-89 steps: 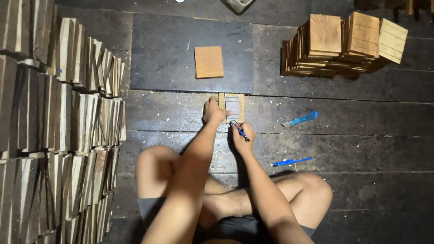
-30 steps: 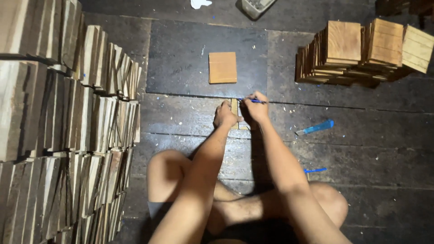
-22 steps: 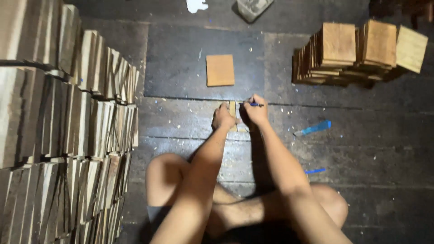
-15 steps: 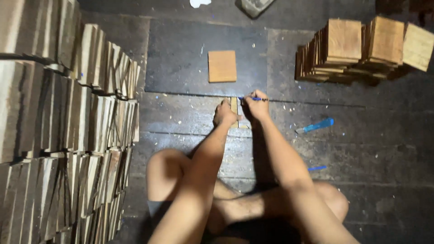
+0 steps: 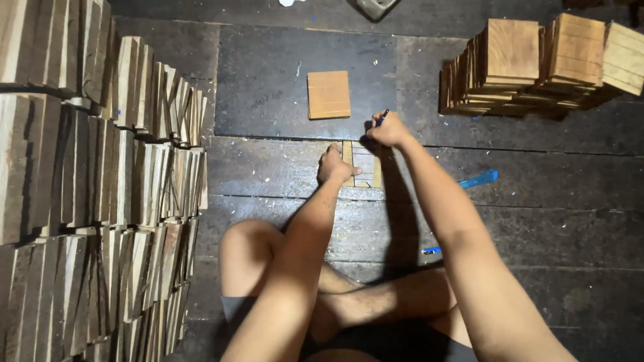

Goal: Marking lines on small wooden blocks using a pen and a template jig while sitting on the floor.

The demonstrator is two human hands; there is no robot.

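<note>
A small wooden piece (image 5: 365,165) lies flat on the dark plank floor in front of my crossed legs. My left hand (image 5: 335,164) presses down on its left edge. My right hand (image 5: 386,131) is at the piece's far right corner, closed around a blue pen (image 5: 382,118) whose tip points down at the wood. Pencil-like lines show on the piece's face. A square wooden tile (image 5: 329,94) lies loose on the floor just beyond both hands.
Rows of wooden tiles standing on edge (image 5: 100,181) fill the left side. Piled wooden tiles (image 5: 530,64) sit at the far right. A blue pen (image 5: 479,179) lies on the floor right of my arm, another blue thing (image 5: 431,251) nearer my leg.
My right hand with the pen has slid from the near side of the wooden piece to its far edge. The left hand stays pressed on the piece.
</note>
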